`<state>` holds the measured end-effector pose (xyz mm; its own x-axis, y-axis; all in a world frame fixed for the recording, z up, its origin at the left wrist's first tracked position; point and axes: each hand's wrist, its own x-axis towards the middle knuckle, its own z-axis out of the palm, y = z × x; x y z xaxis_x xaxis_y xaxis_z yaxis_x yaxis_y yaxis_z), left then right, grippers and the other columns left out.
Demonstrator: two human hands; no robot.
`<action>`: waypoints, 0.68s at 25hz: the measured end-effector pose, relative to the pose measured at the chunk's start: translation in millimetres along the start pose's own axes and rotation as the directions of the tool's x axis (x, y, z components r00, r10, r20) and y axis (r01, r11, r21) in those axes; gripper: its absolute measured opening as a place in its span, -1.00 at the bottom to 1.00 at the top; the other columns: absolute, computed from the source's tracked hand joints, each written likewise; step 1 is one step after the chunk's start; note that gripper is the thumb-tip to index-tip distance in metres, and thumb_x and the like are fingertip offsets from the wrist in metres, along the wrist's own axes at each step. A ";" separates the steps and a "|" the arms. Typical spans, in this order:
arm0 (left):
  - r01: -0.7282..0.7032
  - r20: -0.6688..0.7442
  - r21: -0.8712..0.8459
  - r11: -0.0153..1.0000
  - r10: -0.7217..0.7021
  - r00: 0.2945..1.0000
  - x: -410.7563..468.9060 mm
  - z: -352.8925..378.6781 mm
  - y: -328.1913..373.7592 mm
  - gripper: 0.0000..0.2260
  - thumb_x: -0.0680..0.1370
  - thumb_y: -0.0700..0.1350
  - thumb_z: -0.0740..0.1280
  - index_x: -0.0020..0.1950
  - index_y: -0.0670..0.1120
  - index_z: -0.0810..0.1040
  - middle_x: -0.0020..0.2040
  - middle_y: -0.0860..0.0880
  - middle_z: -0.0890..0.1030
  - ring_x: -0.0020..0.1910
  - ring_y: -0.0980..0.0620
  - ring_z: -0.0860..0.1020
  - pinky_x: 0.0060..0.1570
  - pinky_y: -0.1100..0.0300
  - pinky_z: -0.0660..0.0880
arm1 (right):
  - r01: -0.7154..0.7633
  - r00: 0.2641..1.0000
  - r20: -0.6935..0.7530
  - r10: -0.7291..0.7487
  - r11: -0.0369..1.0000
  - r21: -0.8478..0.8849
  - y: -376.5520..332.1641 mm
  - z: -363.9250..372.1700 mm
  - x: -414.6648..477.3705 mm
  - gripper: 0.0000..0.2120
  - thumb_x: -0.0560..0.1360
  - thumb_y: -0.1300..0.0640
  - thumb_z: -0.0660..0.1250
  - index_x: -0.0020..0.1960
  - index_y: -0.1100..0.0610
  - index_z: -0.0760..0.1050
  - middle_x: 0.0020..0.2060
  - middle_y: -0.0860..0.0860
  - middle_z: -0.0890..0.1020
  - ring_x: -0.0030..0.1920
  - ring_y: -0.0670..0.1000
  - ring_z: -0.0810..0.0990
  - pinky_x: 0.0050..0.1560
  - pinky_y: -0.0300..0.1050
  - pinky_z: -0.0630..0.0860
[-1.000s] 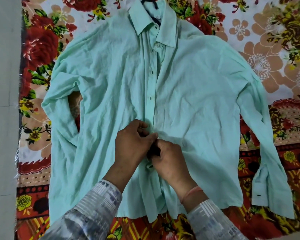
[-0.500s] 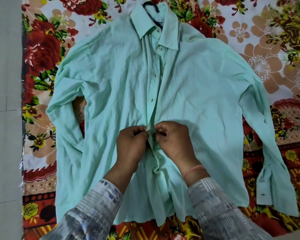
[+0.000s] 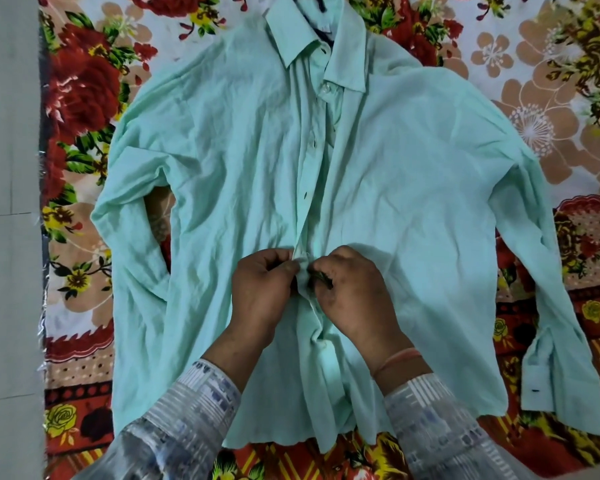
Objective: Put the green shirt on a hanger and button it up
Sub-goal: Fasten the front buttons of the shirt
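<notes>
A pale green long-sleeved shirt lies face up and spread out, collar at the top. A dark hanger shows only as a short piece inside the collar; the rest is hidden under the cloth. The upper buttons down the front placket look fastened. My left hand pinches the left placket edge at mid-front. My right hand pinches the right edge against it, fingertips nearly touching. The button between them is hidden. Below my hands the front hangs loose and rumpled.
The shirt lies on a flowered red, white and tan sheet. A plain grey floor runs down the left side. Both sleeves spread outward, the right cuff reaching the lower right.
My hands have shifted a little up the placket from a second ago. They went from overlapping to facing each other, and both keep pinching the two front edges together.
</notes>
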<state>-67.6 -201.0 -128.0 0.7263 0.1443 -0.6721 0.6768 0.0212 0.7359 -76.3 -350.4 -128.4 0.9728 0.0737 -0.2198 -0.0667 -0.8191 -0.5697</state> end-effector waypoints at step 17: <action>-0.143 0.005 0.024 0.989 0.143 0.990 -2.3 19.4 2.6 -0.79 0.61 -0.14 0.44 -0.18 -0.19 0.72 -0.22 -0.24 0.69 -0.21 -0.16 0.61 -0.07 -0.06 0.54 | -0.311 0.939 0.027 0.342 0.817 0.486 5.2 -22.1 26.9 -0.91 0.51 0.19 0.50 -0.04 0.05 0.77 -0.18 -0.12 0.78 -0.12 -0.21 0.73 0.01 -0.31 0.63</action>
<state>-65.1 -220.5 -126.2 0.8163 0.1411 -0.5602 0.5684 -0.0234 0.8224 -45.6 -365.2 -119.7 0.8851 -0.1956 -0.4223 -0.4648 -0.4153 -0.7820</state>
